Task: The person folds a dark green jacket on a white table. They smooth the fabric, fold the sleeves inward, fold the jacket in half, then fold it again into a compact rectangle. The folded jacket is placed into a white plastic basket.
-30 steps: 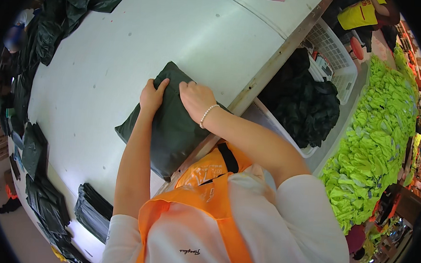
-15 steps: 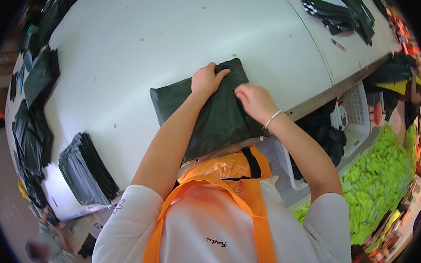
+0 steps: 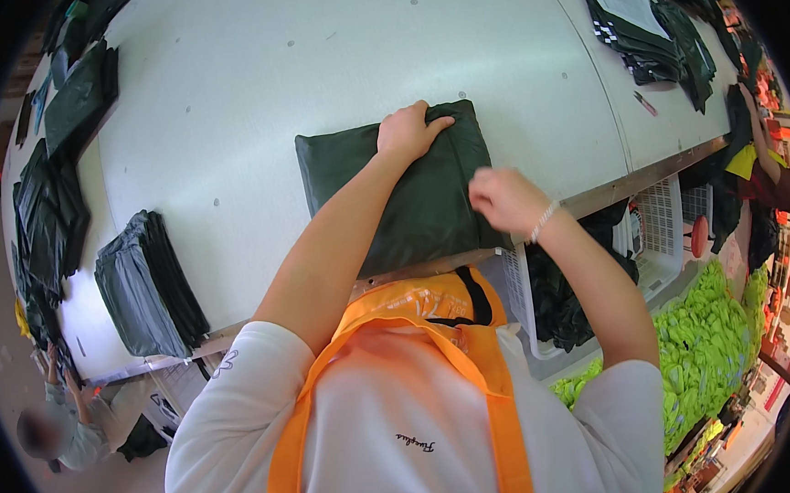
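Note:
A folded dark green garment [image 3: 425, 212] lies at the table's near edge, its smooth surface looking like coated fabric. On its far part rests my left hand [image 3: 409, 133], open, pressing down with the thumb spread from the fingers. My right hand [image 3: 508, 199] is at the garment's right edge, fingers curled closed and slightly blurred. Whether those fingers pinch the edge or anything else cannot be made out. My left forearm crosses over the garment's left part and hides some of it.
A stack of folded dark garments [image 3: 149, 289] lies left on the pale table [image 3: 260, 81]. More dark garments [image 3: 652, 35] and a small pen-like item [image 3: 645, 104] are far right. White crates [image 3: 657, 237] and a bright green heap [image 3: 704, 346] sit lower right. Other people [image 3: 66, 434] work nearby.
My right hand has shifted slightly right and down at the garment's edge. My left hand stays on the garment, which now looks flatter and smoother. The whole view has turned a little.

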Demonstrator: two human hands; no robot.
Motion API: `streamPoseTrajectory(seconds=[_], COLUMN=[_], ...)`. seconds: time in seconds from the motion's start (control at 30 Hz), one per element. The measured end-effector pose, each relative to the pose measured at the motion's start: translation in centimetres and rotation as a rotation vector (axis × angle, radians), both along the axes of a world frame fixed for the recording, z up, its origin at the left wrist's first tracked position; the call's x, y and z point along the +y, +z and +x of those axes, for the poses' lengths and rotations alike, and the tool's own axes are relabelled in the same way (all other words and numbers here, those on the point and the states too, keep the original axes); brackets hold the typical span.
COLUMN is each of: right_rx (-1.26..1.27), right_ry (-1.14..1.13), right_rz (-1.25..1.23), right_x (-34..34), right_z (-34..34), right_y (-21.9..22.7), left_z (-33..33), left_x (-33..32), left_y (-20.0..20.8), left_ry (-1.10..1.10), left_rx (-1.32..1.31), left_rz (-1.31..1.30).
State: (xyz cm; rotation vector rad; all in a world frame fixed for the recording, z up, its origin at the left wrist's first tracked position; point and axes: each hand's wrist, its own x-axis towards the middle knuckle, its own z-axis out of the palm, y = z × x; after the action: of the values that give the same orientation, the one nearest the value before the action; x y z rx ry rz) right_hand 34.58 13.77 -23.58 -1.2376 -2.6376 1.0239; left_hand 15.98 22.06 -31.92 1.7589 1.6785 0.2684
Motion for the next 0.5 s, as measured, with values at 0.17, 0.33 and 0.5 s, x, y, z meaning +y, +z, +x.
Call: streamPoseTrajectory(seconds=[0.17, 0.33, 0.5], right_rx=[-0.191, 0.134, 1.187], right_ry=[-0.020, -0.479, -0.874], right_rz=[0.105, -0.205, -1.028], right_x=[-9.4, -10.1, -6.3], right_z=[0.8, 2.4, 9.8], right_y=[-1.0, -2.2, -2.4], left_z=[0.0, 1.4, 2.5], left_x=[-0.2, -3.4, -13.9], left_y=[0.3, 9.3, 20.7], left_ry=[0.008, -0.040, -0.251], left_rx=[0.025, -0.035, -0.314], left_rz=[0.044, 0.688, 0.653])
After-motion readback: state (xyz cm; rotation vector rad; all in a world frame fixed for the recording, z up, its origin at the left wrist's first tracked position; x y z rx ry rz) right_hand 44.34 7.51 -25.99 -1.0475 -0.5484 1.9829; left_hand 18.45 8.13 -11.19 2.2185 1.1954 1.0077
